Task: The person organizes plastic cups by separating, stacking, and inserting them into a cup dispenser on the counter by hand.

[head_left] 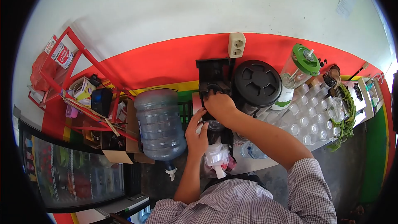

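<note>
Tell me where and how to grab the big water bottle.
Probably by the ribbed body of the bottle, coming from your side with a palm on each flank. The ridges should give purchase, and the neck points towards you with a small tap jutting out, best left alone.

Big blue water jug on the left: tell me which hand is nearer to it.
Left. The left hand is just right of the jug, apart from it; the right hand is farther right, its fingers at the black machine.
</note>
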Available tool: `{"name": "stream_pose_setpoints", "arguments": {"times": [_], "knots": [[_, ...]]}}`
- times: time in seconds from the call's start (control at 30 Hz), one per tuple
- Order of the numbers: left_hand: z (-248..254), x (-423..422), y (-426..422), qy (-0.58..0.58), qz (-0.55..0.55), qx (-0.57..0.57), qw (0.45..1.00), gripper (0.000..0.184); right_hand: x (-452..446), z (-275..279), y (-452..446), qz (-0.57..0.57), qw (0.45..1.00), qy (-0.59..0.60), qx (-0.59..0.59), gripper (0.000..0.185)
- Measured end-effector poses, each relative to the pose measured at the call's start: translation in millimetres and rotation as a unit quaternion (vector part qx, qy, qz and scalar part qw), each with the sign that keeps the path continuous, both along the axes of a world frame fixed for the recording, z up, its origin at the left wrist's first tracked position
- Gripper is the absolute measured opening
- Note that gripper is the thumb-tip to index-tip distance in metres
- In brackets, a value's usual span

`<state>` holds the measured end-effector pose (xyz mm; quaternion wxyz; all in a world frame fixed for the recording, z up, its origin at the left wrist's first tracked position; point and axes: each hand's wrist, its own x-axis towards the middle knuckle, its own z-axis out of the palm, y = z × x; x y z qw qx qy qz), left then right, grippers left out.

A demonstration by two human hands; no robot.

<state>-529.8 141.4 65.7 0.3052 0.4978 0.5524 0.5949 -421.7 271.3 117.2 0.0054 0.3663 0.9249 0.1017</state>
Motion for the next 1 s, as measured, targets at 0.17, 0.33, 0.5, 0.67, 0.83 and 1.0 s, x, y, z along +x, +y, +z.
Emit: {"name": "stream_pose_setpoints", "arguments": {"times": [0.17, 0.33, 0.5, 0.67, 0.83, 1.0], "knots": [[-4.8, 4.4, 0.4, -0.016, 0.016, 0.003, 1.000, 0.043, 18.0, 11.3, -21.7, -0.010, 0.999, 0.043, 0.024, 0.057], [0.2, 12.9, -6.9, -0.094, 0.052, 0.009, 0.994, 0.037, 64.0, 55.7, -63.4, 0.039, 0.996, 0.081, -0.018, 0.056], [59.6, 55.0, -45.4, -0.058, 0.122, 0.125, 0.983, 0.014, 151.3, 103.4, -107.5, 0.071, 0.973, 0.192, -0.102, 0.065], [101.1, 124.7, -68.3, -0.042, 0.049, 0.217, 0.974, 0.017, 255.2, 119.4, -128.6, 0.006, 0.933, 0.289, -0.215, 0.067], [120.3, 207.7, -56.9, 0.050, -0.126, 0.242, 0.961, 0.015, 360.5, 104.5, -130.1, -0.086, 0.878, 0.360, -0.305, 0.060], [88.3, 279.5, -34.1, 0.048, -0.214, 0.158, 0.963, 0.015, 439.2, 57.2, -124.8, -0.181, 0.873, 0.362, -0.272, 0.059]]}}
